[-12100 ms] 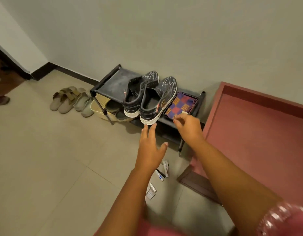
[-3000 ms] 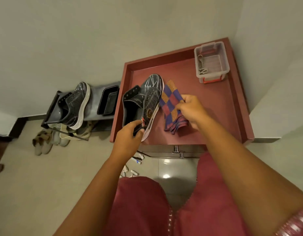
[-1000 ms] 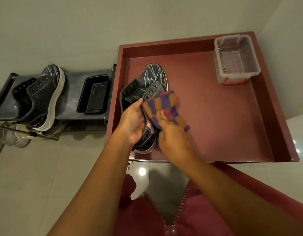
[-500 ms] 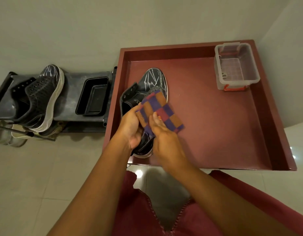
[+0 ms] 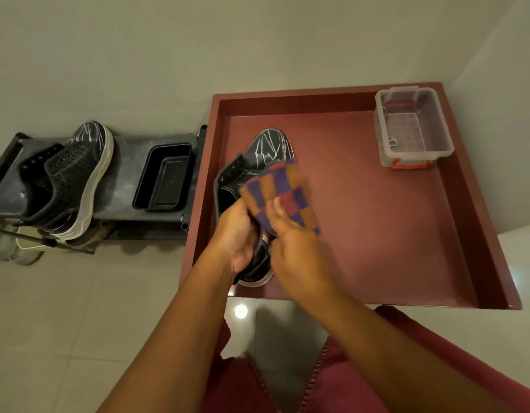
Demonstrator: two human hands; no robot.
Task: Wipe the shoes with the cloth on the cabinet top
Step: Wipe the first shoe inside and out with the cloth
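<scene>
I see the dark red cabinet top with a raised rim [image 5: 478,222] from above. Its near edge runs just behind the two wrists, and its left wall is touching the end of the low black metal shoe rack [image 5: 129,174] at 9 o'clock. The widest free room on the cabinet top is from the middle toward 3 o'clock, between the shoe and the right wall.

I count two black lace-up shoes with white scratch lines. One shoe [image 5: 268,147] lies on the cabinet top near its left wall, toe pointing to 12 o'clock. The second shoe [image 5: 76,180] stands on the rack, tilted on its side so the pale sole shows. There is one checked cloth in purple, orange and red [image 5: 280,189], one black rectangular tray [image 5: 164,178] on the rack, and one clear plastic box with a red handle [image 5: 412,126] in the far right corner at 1 o'clock.

My left hand [image 5: 237,236] is curled around the heel part of the shoe on the cabinet and holds it. My right hand [image 5: 296,251] is just beside it, with fingers pinching the cloth, which is laid over the shoe opening. The two hands are close together, nearly touching.
</scene>
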